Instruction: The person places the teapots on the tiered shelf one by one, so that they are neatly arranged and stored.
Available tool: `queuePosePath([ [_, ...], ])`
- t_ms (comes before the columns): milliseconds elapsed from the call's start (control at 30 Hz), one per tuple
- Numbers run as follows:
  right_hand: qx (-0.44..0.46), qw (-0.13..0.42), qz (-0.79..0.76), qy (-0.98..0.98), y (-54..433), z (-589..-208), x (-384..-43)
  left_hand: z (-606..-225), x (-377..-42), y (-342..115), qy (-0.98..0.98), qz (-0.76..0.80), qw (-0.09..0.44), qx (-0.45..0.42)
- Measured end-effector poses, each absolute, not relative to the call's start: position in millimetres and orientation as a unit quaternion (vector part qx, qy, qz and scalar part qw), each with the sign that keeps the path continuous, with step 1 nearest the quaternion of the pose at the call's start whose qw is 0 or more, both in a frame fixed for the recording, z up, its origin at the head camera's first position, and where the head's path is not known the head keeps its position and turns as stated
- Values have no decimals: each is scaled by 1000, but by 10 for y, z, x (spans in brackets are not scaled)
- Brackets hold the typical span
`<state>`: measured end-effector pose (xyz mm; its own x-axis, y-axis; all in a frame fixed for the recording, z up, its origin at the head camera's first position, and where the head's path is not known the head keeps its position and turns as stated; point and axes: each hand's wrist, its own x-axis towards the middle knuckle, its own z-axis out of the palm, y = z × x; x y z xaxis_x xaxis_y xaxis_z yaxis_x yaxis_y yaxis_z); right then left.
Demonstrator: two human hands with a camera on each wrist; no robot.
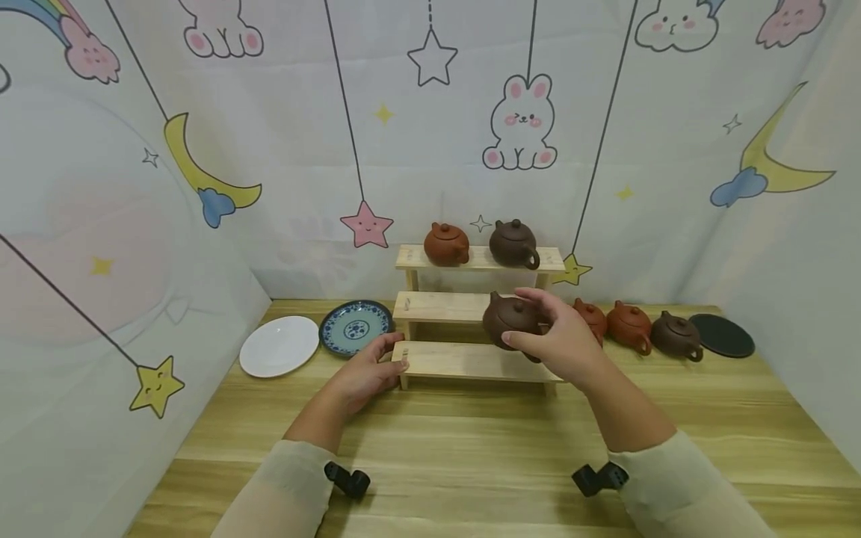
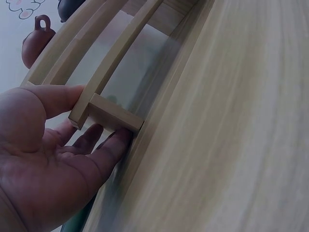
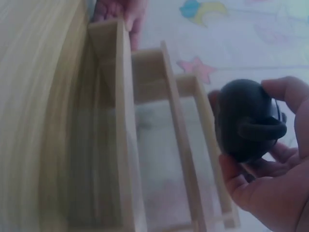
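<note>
My right hand (image 1: pixel 565 336) grips a dark brown teapot (image 1: pixel 510 320) by its sides, in front of the middle and lowest steps of a three-step wooden stand (image 1: pixel 464 360). In the right wrist view the teapot (image 3: pixel 245 121) has its loop handle toward the camera, with thumb and fingers around the body. My left hand (image 1: pixel 366 373) holds the left end of the lowest step; in the left wrist view its thumb lies on the board (image 2: pixel 116 63) and its fingers reach the leg below. On the top step stand a reddish-brown teapot (image 1: pixel 446 245) and another dark teapot (image 1: pixel 514 243).
Right of the stand sit two reddish teapots (image 1: pixel 628 327), a dark teapot (image 1: pixel 676 336) and a black round plate (image 1: pixel 722 335). A white plate (image 1: pixel 279 347) and a blue-patterned plate (image 1: pixel 356 329) lie to the left. A printed curtain (image 1: pixel 303 149) rises behind the wooden table (image 1: pixel 430 456).
</note>
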<state>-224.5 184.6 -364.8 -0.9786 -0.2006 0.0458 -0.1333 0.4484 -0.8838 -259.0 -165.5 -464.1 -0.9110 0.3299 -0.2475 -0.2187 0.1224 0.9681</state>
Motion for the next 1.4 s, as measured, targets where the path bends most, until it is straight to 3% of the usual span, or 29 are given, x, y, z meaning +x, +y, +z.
queuePosePath([
  [300, -117, 31, -519, 846, 1273, -3591, -2654, -4655, -2602, -1658, 718, 664, 208, 35],
  [633, -121, 33, -494, 860, 979, -3598, -2938, -4651, -2607, -1648, 723, 659, 207, 32],
  [1400, -115, 44, -486, 865, 888, -3719, -2991, -4657, -2612, -1660, 726, 657, 204, 28],
])
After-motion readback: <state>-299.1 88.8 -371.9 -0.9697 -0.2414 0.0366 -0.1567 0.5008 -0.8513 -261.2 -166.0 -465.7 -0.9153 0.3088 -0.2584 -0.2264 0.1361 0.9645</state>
